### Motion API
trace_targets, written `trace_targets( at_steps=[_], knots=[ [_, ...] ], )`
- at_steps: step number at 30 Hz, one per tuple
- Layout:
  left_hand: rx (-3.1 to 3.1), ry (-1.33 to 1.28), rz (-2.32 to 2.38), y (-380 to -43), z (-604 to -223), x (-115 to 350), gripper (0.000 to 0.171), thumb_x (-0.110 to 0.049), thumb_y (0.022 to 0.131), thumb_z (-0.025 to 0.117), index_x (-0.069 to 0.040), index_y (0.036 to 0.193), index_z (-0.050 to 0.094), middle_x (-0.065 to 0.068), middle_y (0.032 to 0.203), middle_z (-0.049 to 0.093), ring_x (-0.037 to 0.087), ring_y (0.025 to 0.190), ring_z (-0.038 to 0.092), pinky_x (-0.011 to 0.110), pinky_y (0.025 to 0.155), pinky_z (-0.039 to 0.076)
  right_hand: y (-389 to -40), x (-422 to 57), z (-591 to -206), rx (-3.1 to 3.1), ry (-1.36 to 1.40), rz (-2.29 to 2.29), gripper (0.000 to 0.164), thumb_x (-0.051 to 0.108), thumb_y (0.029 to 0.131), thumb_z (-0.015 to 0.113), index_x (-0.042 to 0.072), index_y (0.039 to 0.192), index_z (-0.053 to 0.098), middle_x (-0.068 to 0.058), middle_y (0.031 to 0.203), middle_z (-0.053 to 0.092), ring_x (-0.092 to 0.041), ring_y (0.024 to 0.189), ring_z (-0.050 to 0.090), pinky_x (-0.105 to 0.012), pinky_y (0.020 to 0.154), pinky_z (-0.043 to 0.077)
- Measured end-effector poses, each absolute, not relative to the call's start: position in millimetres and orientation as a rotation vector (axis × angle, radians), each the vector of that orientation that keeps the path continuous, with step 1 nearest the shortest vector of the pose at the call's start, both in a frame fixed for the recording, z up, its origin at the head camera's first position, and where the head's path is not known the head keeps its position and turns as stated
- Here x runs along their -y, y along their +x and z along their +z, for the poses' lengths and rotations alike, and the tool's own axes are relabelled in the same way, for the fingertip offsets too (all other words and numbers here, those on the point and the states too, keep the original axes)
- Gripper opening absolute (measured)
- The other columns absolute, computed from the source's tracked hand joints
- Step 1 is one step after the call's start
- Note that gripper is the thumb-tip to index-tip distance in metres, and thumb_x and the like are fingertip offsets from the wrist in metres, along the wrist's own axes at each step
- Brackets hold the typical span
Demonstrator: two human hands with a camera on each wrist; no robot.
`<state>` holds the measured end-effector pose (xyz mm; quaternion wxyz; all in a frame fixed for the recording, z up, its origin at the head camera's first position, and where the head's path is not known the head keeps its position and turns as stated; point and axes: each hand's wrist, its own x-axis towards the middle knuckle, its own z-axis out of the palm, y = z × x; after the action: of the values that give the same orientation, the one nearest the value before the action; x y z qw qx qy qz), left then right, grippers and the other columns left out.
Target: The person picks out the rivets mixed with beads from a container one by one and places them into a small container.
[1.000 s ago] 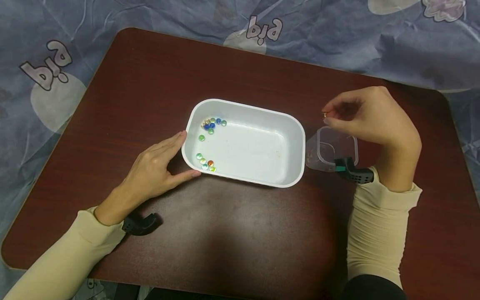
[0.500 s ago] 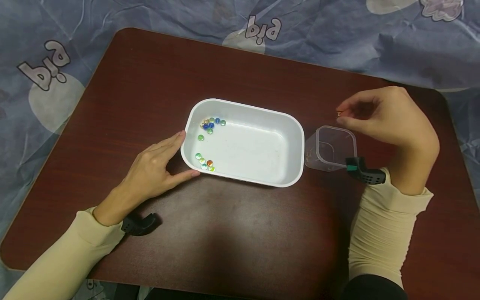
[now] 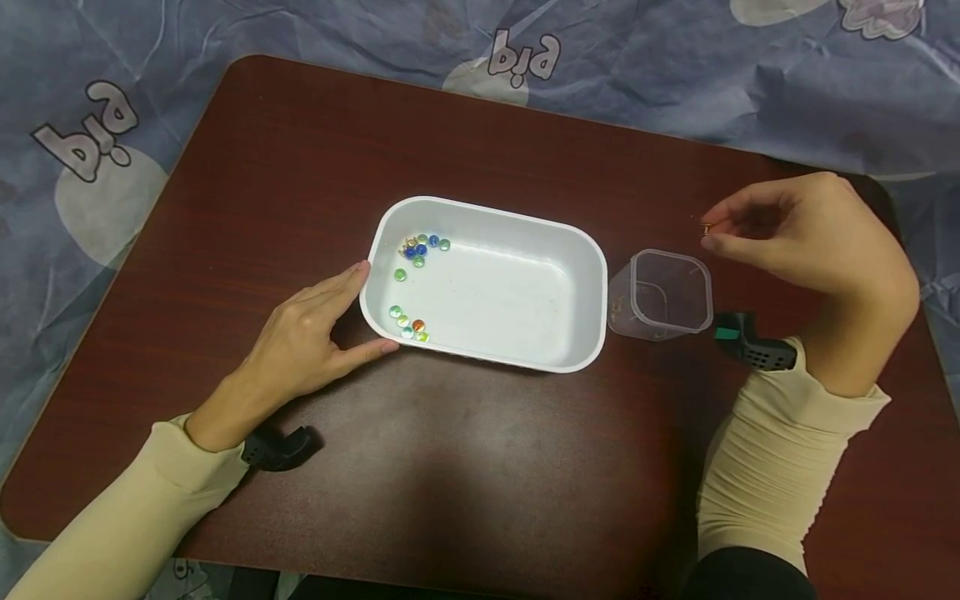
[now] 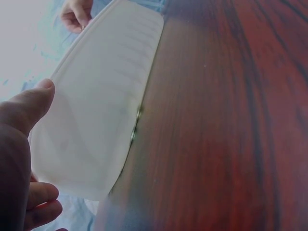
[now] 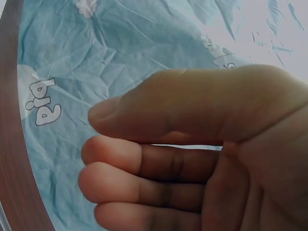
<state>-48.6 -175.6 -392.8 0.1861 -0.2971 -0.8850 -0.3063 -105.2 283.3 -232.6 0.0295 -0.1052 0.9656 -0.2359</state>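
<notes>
In the head view a white tray (image 3: 506, 287) lies on the table with glass marbles (image 3: 420, 250) in two groups at its left end. Small gold-coloured pieces (image 3: 410, 242) sit among the blue and green ones. My left hand (image 3: 303, 342) touches the tray's left end from outside, fingers at the side and thumb at the front corner. Above the table on the right, my right hand (image 3: 810, 233) pinches a small gold-coloured piece (image 3: 706, 229), narrow in the middle, between thumb and fingertips. Its exact kind is too small to tell, and the right wrist view hides it behind the thumb.
A clear plastic container (image 3: 660, 296) stands beside the tray's right end, with small brownish specks at its lower left. The brown table (image 3: 450, 467) has rounded corners. Behind it hangs or lies a blue patterned cloth (image 3: 637, 67).
My right hand has moved right, from above the clear container to beyond its right side, with the small gold-coloured piece still pinched. My left hand and the tray have stayed in place.
</notes>
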Motion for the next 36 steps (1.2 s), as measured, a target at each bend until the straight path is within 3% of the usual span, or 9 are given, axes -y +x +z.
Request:
trace_targets(
  at_steps=[7, 20, 36],
  knots=[
    [2.501, -0.833, -0.867, -49, -393, 176, 0.093, -0.071, 0.088, 0.053, 0.009, 0.138, 0.051, 0.027, 0.133, 0.056, 0.041, 0.118, 0.059, 0.058, 0.094, 0.048, -104, -287, -232, -2.956, -0.316, -0.727, 0.013, 0.010, 0.081, 0.081, 0.014, 0.093, 0.077, 0.023, 0.072, 0.067, -0.001, 0.061, 0.053, -0.014, 0.053, 0.037],
    [2.482, -0.834, -0.859, -49, -394, 177, 0.094, -0.072, 0.088, 0.051, 0.009, 0.137, 0.052, 0.026, 0.132, 0.057, 0.041, 0.117, 0.060, 0.057, 0.093, 0.049, -107, -281, -235, -2.936, -0.371, -0.715, 0.015, 0.010, 0.081, 0.081, 0.009, 0.096, 0.077, 0.021, 0.075, 0.069, 0.002, 0.065, 0.058, -0.011, 0.057, 0.039],
    [2.482, -0.839, -0.864, -49, -394, 176, 0.094, -0.071, 0.088, 0.053, 0.010, 0.137, 0.052, 0.026, 0.132, 0.057, 0.041, 0.117, 0.060, 0.057, 0.093, 0.048, -113, -261, -235, -2.921, -0.443, -0.648, 0.014, 0.017, 0.084, 0.080, 0.015, 0.097, 0.077, 0.014, 0.077, 0.071, -0.003, 0.063, 0.058, -0.014, 0.057, 0.039]
  ],
)
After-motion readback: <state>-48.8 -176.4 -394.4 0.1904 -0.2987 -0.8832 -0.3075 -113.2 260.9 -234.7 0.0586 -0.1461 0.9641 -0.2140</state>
